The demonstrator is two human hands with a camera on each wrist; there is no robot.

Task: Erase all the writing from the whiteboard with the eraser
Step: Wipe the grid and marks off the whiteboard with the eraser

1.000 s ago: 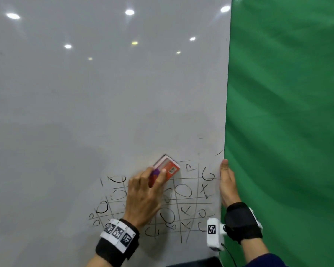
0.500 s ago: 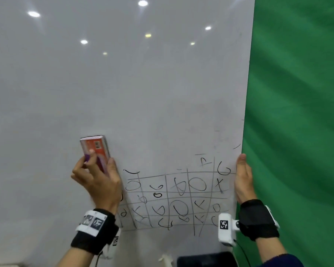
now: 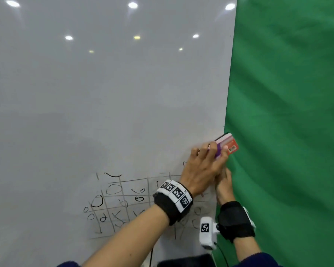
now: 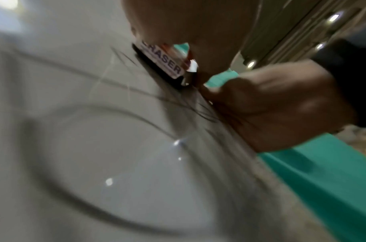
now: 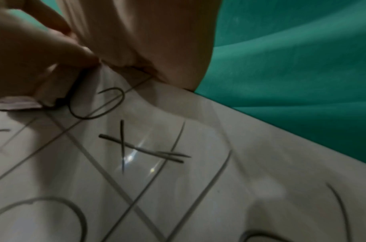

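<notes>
Since half a second ago the small orange-and-purple block eraser [image 3: 226, 145] has swept from the left of the drawn grid across to the right edge of the glossy white whiteboard [image 3: 108, 105], and now overhangs the green cloth backdrop [image 3: 289, 116] at centre right of the head view. The left hand [image 3: 202, 170] grips it, fingers curled over its top, its long axis tilted up to the right. The right hand [image 3: 224, 186], just below and partly behind the left, rests with straight fingers along the board's right edge, holding nothing.

The black marker grid of noughts and crosses [image 3: 123, 201] lies below and to the left of the eraser, in the lower middle of the frame, almost all of it unerased. The left hand is the nearer one, so the coming stroke probably runs down-left, with the eraser's long side set across its path.
</notes>
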